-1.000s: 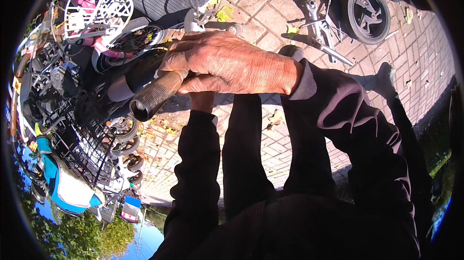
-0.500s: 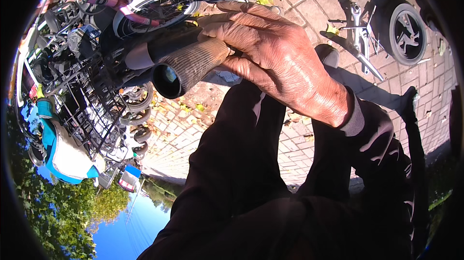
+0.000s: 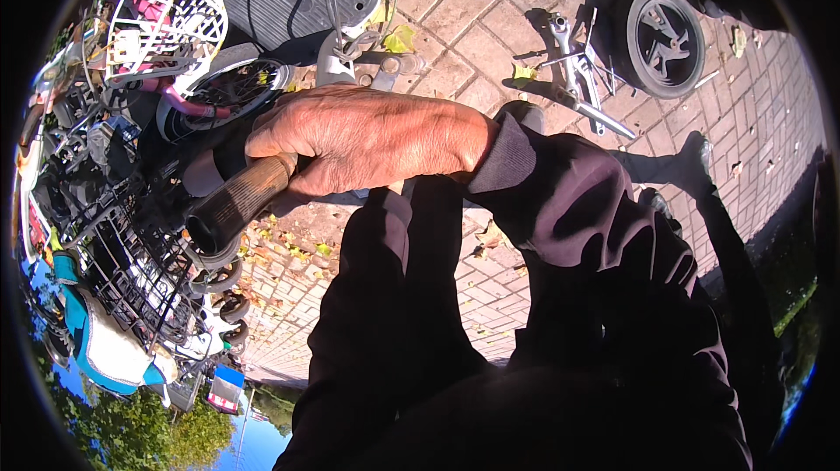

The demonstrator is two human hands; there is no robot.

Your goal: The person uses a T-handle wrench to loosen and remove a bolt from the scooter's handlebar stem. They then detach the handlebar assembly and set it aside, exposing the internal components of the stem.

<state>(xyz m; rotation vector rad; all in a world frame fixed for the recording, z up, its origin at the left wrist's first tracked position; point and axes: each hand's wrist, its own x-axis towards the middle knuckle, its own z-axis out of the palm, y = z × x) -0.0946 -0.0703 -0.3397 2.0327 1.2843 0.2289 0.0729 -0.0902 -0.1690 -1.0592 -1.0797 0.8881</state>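
Right hand (image 3: 367,134) closed around ribbed handlebar grip (image 3: 234,205), fingers wrapped over top; white wire basket (image 3: 166,20) well apart, upper left.

One hand (image 3: 367,134), one ribbed handlebar grip (image 3: 234,204), one loose black wheel (image 3: 665,40), one white wire basket (image 3: 166,20).

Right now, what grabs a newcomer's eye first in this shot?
The right hand at centre, closed around a brown ribbed handlebar grip whose open end points lower left. Behind it, upper left, a white wire basket over a small bike wheel. Upper right, a loose black wheel lies on the brick paving.
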